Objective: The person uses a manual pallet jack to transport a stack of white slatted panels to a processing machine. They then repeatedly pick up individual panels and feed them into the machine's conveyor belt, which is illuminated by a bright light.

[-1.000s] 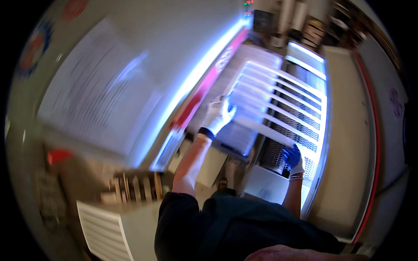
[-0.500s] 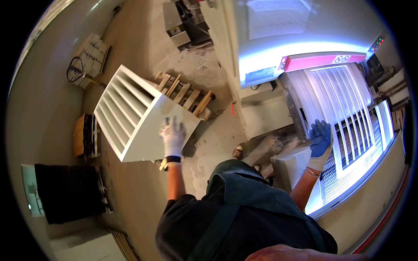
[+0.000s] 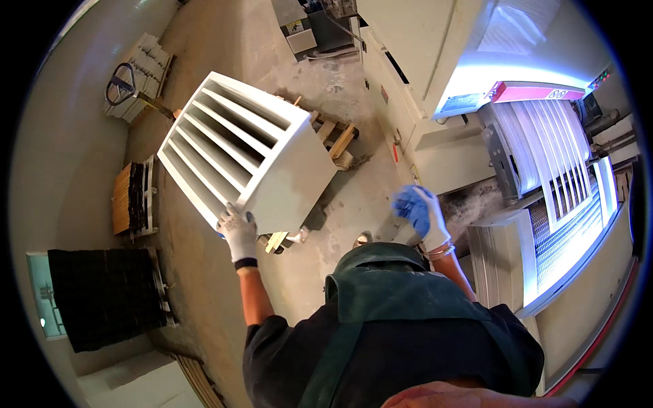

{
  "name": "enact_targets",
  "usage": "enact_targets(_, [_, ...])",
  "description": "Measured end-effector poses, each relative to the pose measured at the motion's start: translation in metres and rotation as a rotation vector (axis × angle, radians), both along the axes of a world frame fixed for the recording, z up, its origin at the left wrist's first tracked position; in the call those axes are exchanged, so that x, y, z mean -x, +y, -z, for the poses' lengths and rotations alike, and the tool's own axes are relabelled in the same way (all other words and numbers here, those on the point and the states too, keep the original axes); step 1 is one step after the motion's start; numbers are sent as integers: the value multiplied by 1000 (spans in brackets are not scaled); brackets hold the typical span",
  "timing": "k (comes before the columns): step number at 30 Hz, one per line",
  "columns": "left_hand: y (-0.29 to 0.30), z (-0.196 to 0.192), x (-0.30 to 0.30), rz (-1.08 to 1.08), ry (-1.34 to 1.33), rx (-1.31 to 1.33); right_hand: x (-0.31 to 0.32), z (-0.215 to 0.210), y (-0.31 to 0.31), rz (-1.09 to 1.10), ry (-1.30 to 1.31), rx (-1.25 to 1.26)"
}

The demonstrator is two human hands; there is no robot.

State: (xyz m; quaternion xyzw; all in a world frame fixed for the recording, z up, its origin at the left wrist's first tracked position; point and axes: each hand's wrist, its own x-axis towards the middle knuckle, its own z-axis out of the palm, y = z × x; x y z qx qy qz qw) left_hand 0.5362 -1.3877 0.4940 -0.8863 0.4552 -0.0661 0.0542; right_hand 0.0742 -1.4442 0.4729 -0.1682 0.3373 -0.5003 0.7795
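Note:
A tall stack of white slatted panels [image 3: 284, 178] stands on a wooden pallet to the left. My left hand [image 3: 238, 236], in a white glove, is at the near corner of the top panel [image 3: 257, 188], its fingers bent over the frame's edge. My right hand [image 3: 420, 212], its glove blue on the palm side, is held in the air between the stack and the machine, with loosely curled fingers apart and nothing seen in them. Another white slatted panel [image 3: 562, 204] lies on the machine's lit mesh conveyor [image 3: 552, 262], out of contact with both hands.
Wooden pallet boards [image 3: 342, 141] stick out beyond the stack. The large pale machine [image 3: 449, 160] fills the right side. A pallet jack handle [image 3: 120, 84], a dark covered stack [image 3: 105, 299] and a brown stack [image 3: 121, 199] stand along the left. A grey box-like unit [image 3: 299, 37] is at the back.
My right hand has left the panel on the conveyor and moved left. My left hand has gone from the stack's side to its near corner. The view has turned left.

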Motion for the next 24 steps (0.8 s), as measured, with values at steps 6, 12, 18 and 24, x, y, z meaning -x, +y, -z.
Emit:
enact_targets(6, [26,-20,64,524,415,51,-116,28,23,-403,-36,-187])
enact_targets(12, [-11,-41,-3,561,487,381,-148,6,55,-363,23,-223])
enact_targets(18, [64,61,-285,96,-298,192,-122,-30,57,-221,272,41])
enact_targets(24, [41,6,-186,-176,1041,431,-90,-98,44,-64,613,353])
